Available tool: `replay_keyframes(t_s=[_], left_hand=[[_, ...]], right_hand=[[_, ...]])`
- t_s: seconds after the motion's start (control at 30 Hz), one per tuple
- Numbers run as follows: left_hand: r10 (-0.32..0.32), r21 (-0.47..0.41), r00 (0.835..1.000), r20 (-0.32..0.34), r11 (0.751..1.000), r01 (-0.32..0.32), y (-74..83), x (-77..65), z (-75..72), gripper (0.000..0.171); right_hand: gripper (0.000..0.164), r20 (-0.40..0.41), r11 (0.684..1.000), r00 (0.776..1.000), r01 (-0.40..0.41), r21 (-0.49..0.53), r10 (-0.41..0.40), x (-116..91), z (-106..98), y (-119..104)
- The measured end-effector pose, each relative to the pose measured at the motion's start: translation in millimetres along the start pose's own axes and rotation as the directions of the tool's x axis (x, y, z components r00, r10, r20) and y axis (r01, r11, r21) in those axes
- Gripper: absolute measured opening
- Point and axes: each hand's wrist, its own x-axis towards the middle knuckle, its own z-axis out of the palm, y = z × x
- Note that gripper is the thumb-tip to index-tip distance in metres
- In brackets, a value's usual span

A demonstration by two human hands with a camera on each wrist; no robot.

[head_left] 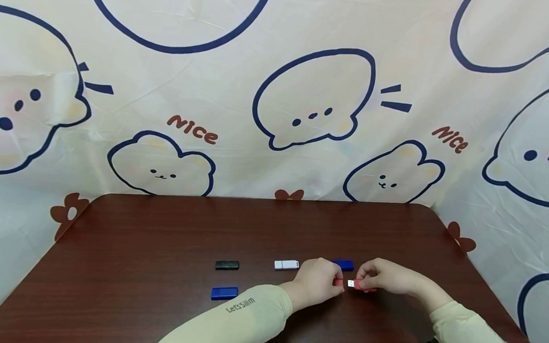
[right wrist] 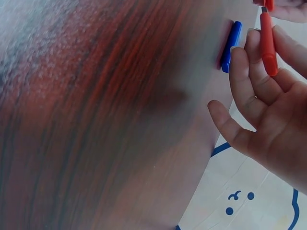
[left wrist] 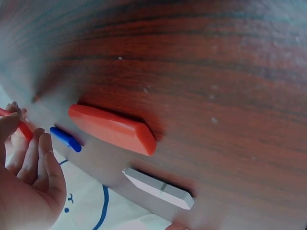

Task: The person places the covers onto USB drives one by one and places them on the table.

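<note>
Between thumb and fingers, my right hand [head_left: 386,275] pinches a red USB stick [right wrist: 268,48], its metal plug bare and pointing left. Facing it, my left hand [head_left: 317,283] pinches a small red cap [head_left: 339,283]. In the head view a narrow gap separates plug and cap. Just behind the hands lies a blue USB stick [head_left: 343,265]. A white USB stick [head_left: 286,265] rests left of my left hand. The left wrist view also has a red USB stick [left wrist: 112,129] flat on the table; my left arm or hand hides it from the head view.
Farther left on the brown wooden table [head_left: 157,238] lie a black USB stick [head_left: 227,265] and, nearer me, another blue USB stick [head_left: 224,293]. A pale curtain with printed cartoon figures [head_left: 307,100] hangs behind the table and along its sides.
</note>
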Motion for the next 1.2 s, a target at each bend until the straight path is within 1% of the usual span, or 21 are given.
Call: replay_keyframes(t_s=[0.47, 0.77, 1.2], left_hand=[[0.008, 0.0, 1.0, 0.016, 1.0, -0.008, 2.1, -0.6, -1.0, 0.014], [0.011, 0.013, 1.0, -0.002, 1.0, -0.011, 3.9, -1.4, -0.5, 0.01], [0.013, 0.021, 1.0, -0.015, 1.0, -0.012, 3.5, -1.0, 0.0, 0.009]], right_hand=[[0.02, -0.001, 1.0, 1.0, -0.009, 0.006, 0.009, 0.6, 2.7, -3.7], [0.019, 0.003, 1.0, 1.0, -0.005, -0.003, 0.005, 1.6, 4.4, -6.1], [0.019, 0.007, 1.0, 1.0, 0.009, -0.005, -0.009, 2.2, 4.5, -7.4]])
